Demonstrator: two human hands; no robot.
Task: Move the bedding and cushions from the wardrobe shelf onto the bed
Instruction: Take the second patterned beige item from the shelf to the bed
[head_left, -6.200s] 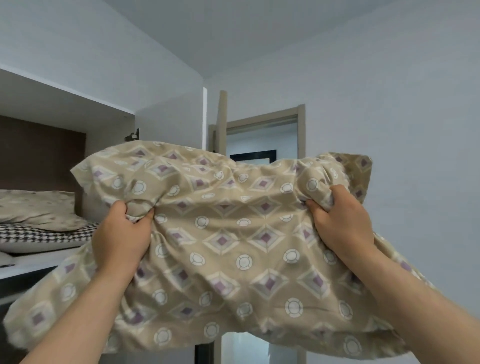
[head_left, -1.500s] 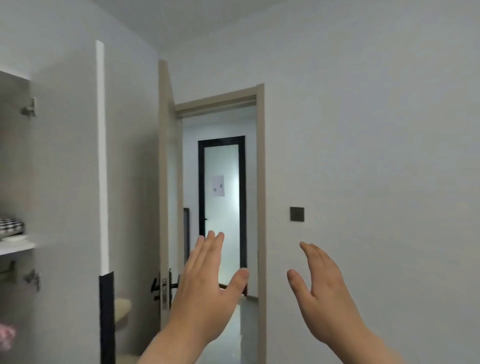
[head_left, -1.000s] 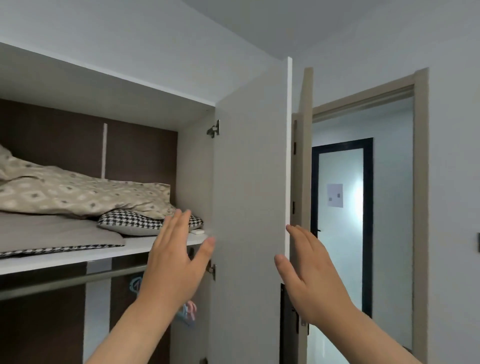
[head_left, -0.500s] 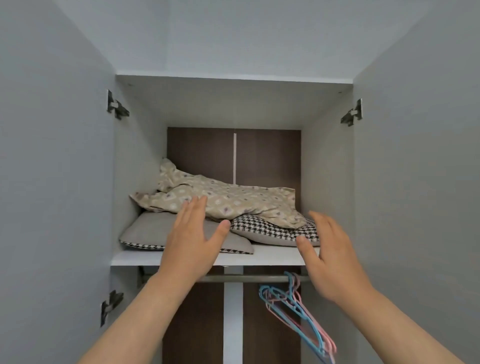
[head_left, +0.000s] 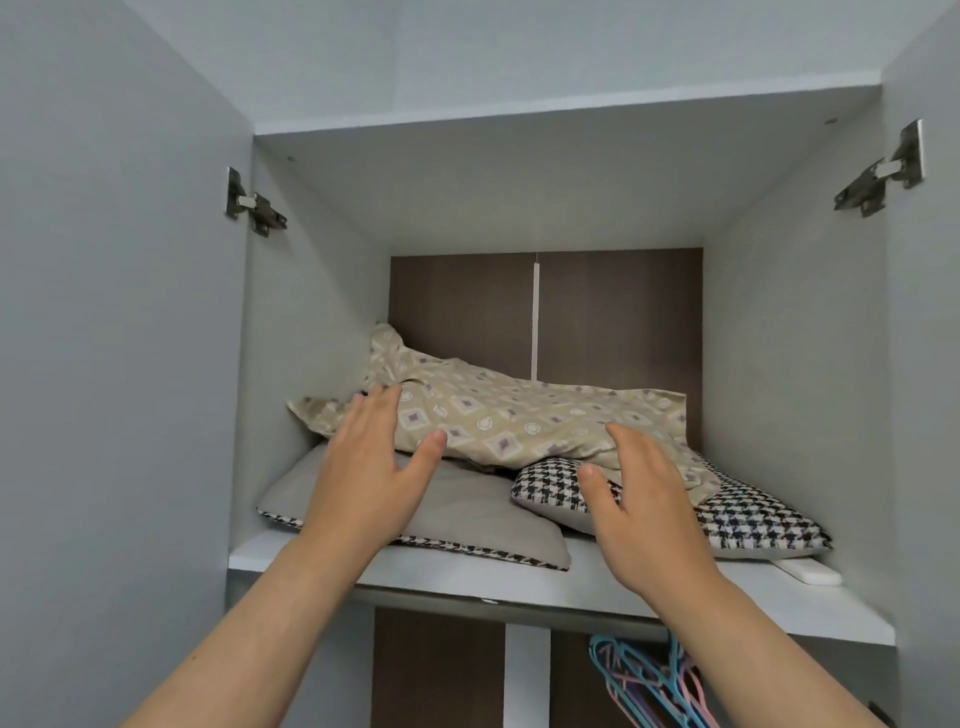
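A matt white laminate shelf (head_left: 519, 574) holds soft cloth: a beige printed cotton-like pillowcase (head_left: 498, 421), a woven houndstooth cushion (head_left: 743, 514) and a smooth grey fabric cushion (head_left: 467, 514). Dark wood-grain back panel (head_left: 467, 301); dull metal hinges (head_left: 252, 202); glossy plastic hangers (head_left: 639, 680).

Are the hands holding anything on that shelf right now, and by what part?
Nothing is held. The left hand and right hand are open, reaching toward the beige diamond-patterned bedding.

Both hands reach up into the open wardrobe, fingers spread and holding nothing. The left hand (head_left: 370, 470) hovers before the beige patterned pillow (head_left: 498, 423), the right hand (head_left: 647, 506) before the houndstooth cushion (head_left: 748, 514). A grey cushion (head_left: 467, 512) lies on the shelf (head_left: 571, 577) beneath.
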